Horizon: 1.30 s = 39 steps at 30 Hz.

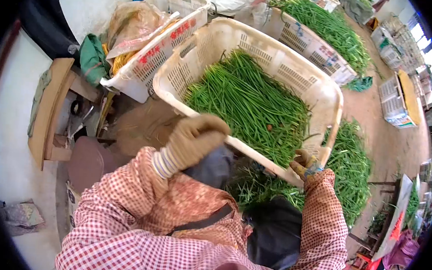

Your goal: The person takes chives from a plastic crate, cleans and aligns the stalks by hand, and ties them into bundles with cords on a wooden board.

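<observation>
A large white plastic crate [327, 99] stands in front of me, tilted in view, with a heap of long green stalks, which look like garlic shoots or chives [250, 100], lying inside. My left hand [198, 138], in a brown work glove with a striped cuff, hovers over the crate's near rim at the left. Its fingers are loosely bent and a little blurred, with nothing visible in them. At the near right corner, my right hand [307, 166], in a stained glove, has its fingers hooked over the crate's rim; part of the hand is hidden.
More green stalks [350, 168] are piled on the floor at the right and under the crate. Another white crate [310, 46] full of greens stands behind. At the left are a crate with plastic bags [151, 57] and a wooden stool-like frame [54, 110].
</observation>
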Each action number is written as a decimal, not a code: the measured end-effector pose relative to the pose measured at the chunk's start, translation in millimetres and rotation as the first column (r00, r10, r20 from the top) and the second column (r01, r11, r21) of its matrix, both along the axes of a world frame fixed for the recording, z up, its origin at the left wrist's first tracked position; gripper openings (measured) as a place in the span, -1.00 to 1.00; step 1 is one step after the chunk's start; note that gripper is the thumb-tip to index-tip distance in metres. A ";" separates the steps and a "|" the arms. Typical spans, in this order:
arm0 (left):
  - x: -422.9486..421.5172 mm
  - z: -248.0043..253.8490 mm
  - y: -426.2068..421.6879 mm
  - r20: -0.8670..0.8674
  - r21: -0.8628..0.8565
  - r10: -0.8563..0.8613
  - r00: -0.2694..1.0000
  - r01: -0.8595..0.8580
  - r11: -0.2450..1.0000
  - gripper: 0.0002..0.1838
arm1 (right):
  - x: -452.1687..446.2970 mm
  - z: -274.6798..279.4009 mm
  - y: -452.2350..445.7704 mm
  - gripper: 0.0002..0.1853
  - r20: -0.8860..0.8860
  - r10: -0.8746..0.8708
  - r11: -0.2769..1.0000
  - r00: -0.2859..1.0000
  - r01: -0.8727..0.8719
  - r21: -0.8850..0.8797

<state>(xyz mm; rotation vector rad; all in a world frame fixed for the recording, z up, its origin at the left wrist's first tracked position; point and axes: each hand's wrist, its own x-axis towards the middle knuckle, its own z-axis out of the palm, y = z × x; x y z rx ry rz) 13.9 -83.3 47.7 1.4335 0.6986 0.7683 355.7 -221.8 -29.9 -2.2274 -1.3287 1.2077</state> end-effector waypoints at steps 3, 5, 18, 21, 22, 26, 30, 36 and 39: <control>1.9 -26.6 79.3 0.114 -0.382 0.341 0.933 -0.275 0.882 -0.89 | -4.6 -19.8 49.6 -0.34 0.056 0.113 0.987 0.992 -0.106 -0.120; 13.0 -54.8 140.7 0.092 -0.638 0.539 0.838 -0.366 0.678 -0.88 | -35.2 -15.7 100.8 -0.30 0.201 0.223 0.964 0.954 -0.186 -0.188; 64.5 -237.8 320.4 -0.447 -0.583 0.667 0.596 -0.759 0.288 -0.85 | -142.7 -185.8 357.4 0.24 0.578 0.408 0.911 0.707 -0.276 -0.306; 67.3 -247.3 320.9 -0.495 -0.526 0.654 0.572 -0.797 0.298 -0.87 | -148.9 -188.5 362.8 0.15 0.344 0.329 0.885 0.879 -0.160 -0.438; 67.9 -241.3 318.8 -0.476 -0.545 0.677 0.562 -0.792 0.274 -0.87 | -144.3 -186.4 364.8 0.12 0.350 0.361 0.877 0.864 -0.187 -0.443; 63.8 -247.2 317.7 -0.429 -0.527 0.699 0.572 -0.787 0.321 -0.87 | -121.0 -209.2 362.3 0.02 0.421 0.340 0.919 0.841 -0.203 -0.337; 59.9 -272.2 317.3 -0.482 -0.417 0.658 0.579 -0.812 0.409 -0.84 | -115.3 -233.1 367.7 -0.01 0.340 0.177 0.967 0.924 -0.098 -0.236; 84.9 -242.8 290.5 -0.554 -0.432 0.644 0.528 -0.843 0.319 -0.42 | -68.0 -210.9 377.2 -0.14 0.103 0.389 0.892 0.915 -0.347 -0.289; 112.9 -212.0 269.4 -0.541 -0.188 0.596 0.593 -0.777 0.601 -0.43 | -70.1 -202.2 363.3 -0.17 0.049 0.317 0.937 0.947 -0.304 -0.171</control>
